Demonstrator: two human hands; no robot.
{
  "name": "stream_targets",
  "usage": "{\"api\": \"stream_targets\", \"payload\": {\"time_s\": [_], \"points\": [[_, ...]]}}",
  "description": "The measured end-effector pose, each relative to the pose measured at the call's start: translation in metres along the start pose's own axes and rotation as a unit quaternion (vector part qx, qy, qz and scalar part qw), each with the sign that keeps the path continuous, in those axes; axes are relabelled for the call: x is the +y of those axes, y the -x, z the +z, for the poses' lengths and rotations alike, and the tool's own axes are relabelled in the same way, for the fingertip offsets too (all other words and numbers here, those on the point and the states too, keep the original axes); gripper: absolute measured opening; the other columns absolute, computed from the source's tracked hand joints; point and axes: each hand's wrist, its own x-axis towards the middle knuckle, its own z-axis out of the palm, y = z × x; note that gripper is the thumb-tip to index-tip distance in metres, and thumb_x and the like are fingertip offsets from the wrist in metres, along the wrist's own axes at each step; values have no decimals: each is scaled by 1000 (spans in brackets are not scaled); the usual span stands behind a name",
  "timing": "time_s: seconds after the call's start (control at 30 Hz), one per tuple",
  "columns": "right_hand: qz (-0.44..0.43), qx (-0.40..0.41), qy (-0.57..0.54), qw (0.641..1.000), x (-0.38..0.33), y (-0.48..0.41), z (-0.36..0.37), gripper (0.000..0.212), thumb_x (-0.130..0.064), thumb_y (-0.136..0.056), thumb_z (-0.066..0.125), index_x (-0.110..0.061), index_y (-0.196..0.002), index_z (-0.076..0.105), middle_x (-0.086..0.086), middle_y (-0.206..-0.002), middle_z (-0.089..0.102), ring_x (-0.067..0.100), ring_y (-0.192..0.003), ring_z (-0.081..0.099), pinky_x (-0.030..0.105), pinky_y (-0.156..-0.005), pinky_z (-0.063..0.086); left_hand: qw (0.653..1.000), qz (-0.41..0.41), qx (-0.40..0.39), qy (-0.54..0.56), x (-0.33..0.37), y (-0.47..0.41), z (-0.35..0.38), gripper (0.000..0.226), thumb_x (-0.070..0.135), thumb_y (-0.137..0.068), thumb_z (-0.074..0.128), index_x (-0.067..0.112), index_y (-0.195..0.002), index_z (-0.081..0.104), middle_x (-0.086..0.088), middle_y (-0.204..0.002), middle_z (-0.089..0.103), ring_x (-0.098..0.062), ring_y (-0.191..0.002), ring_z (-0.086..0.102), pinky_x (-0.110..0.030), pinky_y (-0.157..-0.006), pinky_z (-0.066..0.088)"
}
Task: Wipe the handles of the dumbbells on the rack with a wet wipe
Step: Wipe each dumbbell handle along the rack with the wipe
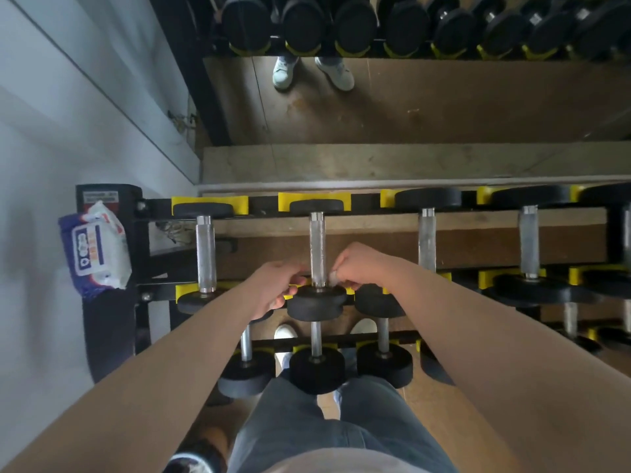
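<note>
Far left: pack of wipes (97, 249), white and blue, lying on top of the black end post of the rack (141, 240), next to the pale wall. Top tier: dumbbells lie front-to-back in yellow saddles (208, 201), knurled steel bars facing up. First dumbbell (206, 254) sits in its saddles, well left of the hands. Second dumbbell (317, 247): both hands are at the near end of its handle, just above the near black head (316, 303). Left hand (276, 290) comes in from the left; fingers curled in toward the base of the bar, tips close together; cannot tell whether they grip the bar or only rest against it. Right hand (362, 266) is on the right side of the same bar; fingers bunched together, pinching a small crumpled wet wipe (333, 277) that sits against the bar's right flank at its near end. Most of the wipe is hidden inside the fingers. Third dumbbell (426, 240) lies just right of the right wrist, apart from it. Fourth dumbbell (529, 240) is further right, also in saddles. Lower tier: smaller dumbbells (316, 370) under the forearms, white shoes (285, 332) showing between them. Beyond the rack, a mirror (409, 107) at floor level reflects shoes and a row of black dumbbell heads.
</note>
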Motion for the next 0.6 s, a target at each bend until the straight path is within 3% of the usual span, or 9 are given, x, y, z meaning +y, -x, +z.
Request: {"api": "stream_targets", "payload": {"time_s": [0.13, 0.2, 0.27, 0.33, 0.43, 0.53, 0.6], "points": [[-22, 108, -21, 994, -4, -10, -4, 34, -12, -93, 67, -12, -127, 70, 9, -127, 68, 27, -113, 65, 35, -102, 51, 1000, -7, 24, 14, -1, 0, 3, 17, 25, -102, 58, 19, -108, 72, -1, -93, 69, -10, -63, 46, -18, -43, 26], [-35, 55, 57, 996, -7, -15, 4, 25, -14, -94, 64, -9, -118, 72, 12, -119, 70, 29, -109, 65, 38, -96, 52, 999, -15, 33, 19, -3, 0, 5, 18, 25, -102, 57, 19, -111, 72, -1, -93, 69, -9, -62, 46, -18, -42, 26], [-42, 25, 83, 995, -7, -17, 10, 17, -15, -95, 63, -6, -105, 73, 12, -100, 69, 29, -96, 65, 36, -81, 53, 999, -20, 37, 23, -4, 1, 6, 19, 24, -103, 57, 17, -111, 72, 0, -90, 68, -8, -60, 46, -17, -43, 26], [-48, 25, 29, 998, -2, -16, 6, 13, -14, -93, 67, -9, -99, 76, 7, -86, 68, 23, -83, 62, 30, -69, 46, 999, -18, 34, 31, -3, 3, 8, 19, 23, -103, 56, 15, -112, 71, 0, -88, 67, -8, -58, 46, -17, -44, 25], [-22, -16, -90, 996, 12, -6, -7, 10, -15, -90, 73, -13, -98, 79, 0, -63, 58, 14, -58, 48, 27, -64, 45, 998, -17, 41, 44, -1, 4, 8, 18, 21, -103, 55, 13, -113, 69, -1, -85, 63, -9, -56, 46, -17, -43, 24], [0, -30, -246, 969, 20, 2, -11, 21, -12, -89, 75, -11, -109, 76, 6, -81, 70, 12, -68, 55, 28, -71, 52, 998, -15, 46, 44, 2, 3, 11, 17, 21, -103, 55, 15, -110, 70, -2, -88, 63, -9, -59, 46, -19, -44, 26], [-17, 77, -238, 968, 16, 2, -7, 27, -21, -91, 74, -17, -118, 72, 0, -94, 72, 9, -79, 61, 28, -79, 54, 998, -13, 49, 47, 4, 3, 13, 17, 20, -103, 55, 15, -109, 70, -2, -90, 63, -9, -60, 46, -19, -46, 26]]}}
